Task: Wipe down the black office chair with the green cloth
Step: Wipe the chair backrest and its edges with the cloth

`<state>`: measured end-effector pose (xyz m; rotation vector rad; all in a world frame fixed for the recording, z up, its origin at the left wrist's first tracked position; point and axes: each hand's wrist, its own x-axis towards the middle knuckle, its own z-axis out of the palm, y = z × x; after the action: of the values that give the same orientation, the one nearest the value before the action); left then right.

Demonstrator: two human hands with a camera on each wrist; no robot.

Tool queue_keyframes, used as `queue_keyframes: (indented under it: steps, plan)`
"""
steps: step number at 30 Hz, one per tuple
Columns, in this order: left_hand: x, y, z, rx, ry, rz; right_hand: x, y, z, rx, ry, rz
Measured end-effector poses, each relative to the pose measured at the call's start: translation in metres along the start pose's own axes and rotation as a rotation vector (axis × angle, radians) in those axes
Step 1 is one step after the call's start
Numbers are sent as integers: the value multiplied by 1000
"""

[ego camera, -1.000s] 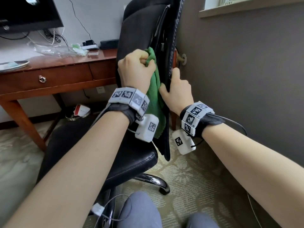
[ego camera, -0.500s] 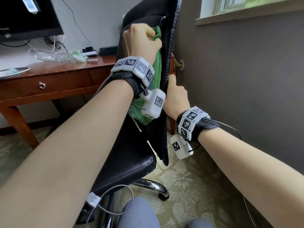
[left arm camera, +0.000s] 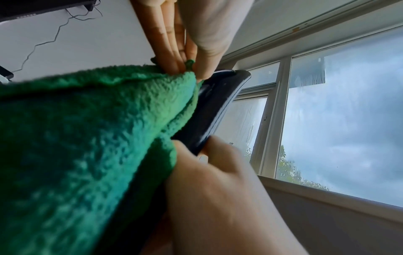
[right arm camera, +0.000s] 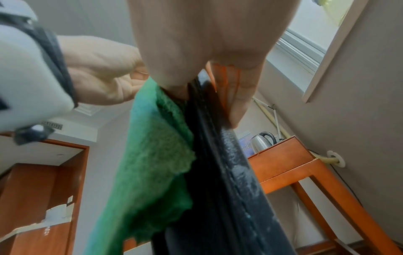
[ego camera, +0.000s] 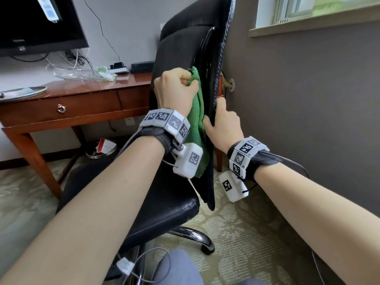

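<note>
The black office chair (ego camera: 186, 58) stands upright with its tall backrest running vertically, edge-on to the head camera, its seat reaching left toward the wooden counter (ego camera: 82, 99). The green cloth (ego camera: 196, 128) hangs lengthwise down the backrest's side, bunched at the top in the left hand (ego camera: 174, 89), whose fingers are curled tight around it and press it to the chair, while the right hand (ego camera: 224, 122) clamps the backrest's edge just beside the cloth, thumb in front and fingers (right arm camera: 240, 96) behind. The chair sits on patterned carpet (ego camera: 246, 233) near a grey wall (ego camera: 308, 120) under a window (left arm camera: 348, 120), with a dark screen (ego camera: 41, 23) above the counter.
</note>
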<state>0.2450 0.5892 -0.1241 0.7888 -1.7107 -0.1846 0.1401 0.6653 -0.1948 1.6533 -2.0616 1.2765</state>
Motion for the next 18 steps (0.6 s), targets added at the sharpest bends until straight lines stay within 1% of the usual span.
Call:
queue_keyframes:
  steps: [4,8,12,15,18]
  plan:
    - [26,27,1,12,7,57,3,3,-1,26,-20,-25]
    - [52,48,5,-8,-16,70,12,8,-7,45,-113,-9]
    - [45,35,9,-27,-32,86,18,16,-4,77,-112,9]
    - [42,22,13,-41,-76,65,24,20,-1,109,-109,43]
    - [47,17,20,-60,-90,47,30,24,2,126,-105,79]
